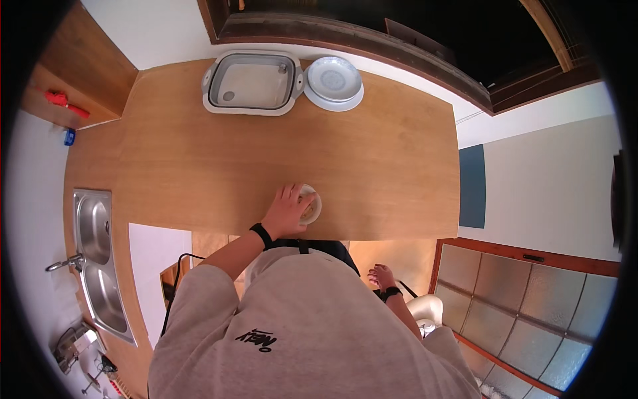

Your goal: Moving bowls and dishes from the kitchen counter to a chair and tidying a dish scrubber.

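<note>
A small white bowl point(313, 214) stands near the front edge of the wooden counter point(199, 164). My left hand point(286, 212) is on its left side, with the thumb reaching across the opening and the fingers around the far rim. Some small brownish bits show inside the bowl, too small to name; part of it is hidden under the hand. My right hand point(381, 276) hangs low beside my body, past the counter's edge, holding nothing, its fingers loosely apart. Both wrists wear black bands.
A grey and white collapsible basin point(253, 82) sits at the counter's back, beside several stacked plates point(335, 80). To the left is a double steel sink point(94, 227) with a faucet point(65, 262). A glass-paned door point(523, 294) with a red-brown frame stands at right.
</note>
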Available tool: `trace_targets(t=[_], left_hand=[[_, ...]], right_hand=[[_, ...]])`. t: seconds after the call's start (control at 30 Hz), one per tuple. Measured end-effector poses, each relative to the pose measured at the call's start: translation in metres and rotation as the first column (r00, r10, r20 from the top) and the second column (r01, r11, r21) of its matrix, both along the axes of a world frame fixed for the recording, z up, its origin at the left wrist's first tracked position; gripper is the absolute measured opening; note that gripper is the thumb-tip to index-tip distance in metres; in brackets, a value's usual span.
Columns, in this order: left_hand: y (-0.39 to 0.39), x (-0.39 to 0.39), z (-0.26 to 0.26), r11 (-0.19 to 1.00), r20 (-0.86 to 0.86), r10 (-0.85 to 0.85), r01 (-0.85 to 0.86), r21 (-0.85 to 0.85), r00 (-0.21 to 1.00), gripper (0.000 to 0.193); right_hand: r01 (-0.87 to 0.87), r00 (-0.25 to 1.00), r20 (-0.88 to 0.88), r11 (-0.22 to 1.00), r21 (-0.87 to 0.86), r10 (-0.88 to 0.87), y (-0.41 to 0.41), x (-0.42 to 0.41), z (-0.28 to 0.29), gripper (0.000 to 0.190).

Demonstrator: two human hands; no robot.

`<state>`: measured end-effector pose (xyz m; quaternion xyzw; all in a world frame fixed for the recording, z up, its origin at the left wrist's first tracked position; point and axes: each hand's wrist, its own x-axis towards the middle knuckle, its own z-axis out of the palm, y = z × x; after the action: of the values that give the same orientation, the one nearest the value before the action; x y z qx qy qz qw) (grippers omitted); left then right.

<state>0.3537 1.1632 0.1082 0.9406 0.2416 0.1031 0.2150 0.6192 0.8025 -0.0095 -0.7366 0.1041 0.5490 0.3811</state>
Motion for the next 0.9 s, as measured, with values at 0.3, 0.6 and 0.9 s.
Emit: trace_targets(t=[0.3, 0.6, 0.9], left_hand=[[0.006, 0.002, -0.012, 1.0, 0.006, 0.02, -0.02, 0.006, 1.0, 0.072], [0.036, -0.013, -0.02, 0.98, 0.083, 0.117, -0.102, -0.171, 0.99, 0.061], [0.158, -0.114, -0.081, 0.33, -0.538, 0.806, -0.942, 0.061, 0.247, 0.089]], right_hand=[[0.015, 0.999, 0.029, 1.0, -0.027, -0.014, 0.017, 0.001, 0.009, 0.028], [-0.156, 0.979, 0.148, 0.983, 0.101, 0.14, 0.106, 0.036, 0.04, 0.031], [-0.524, 0.845, 0.218, 0.678, 0.515, 0.488, 0.328, 0.057, 0.066, 0.031]])
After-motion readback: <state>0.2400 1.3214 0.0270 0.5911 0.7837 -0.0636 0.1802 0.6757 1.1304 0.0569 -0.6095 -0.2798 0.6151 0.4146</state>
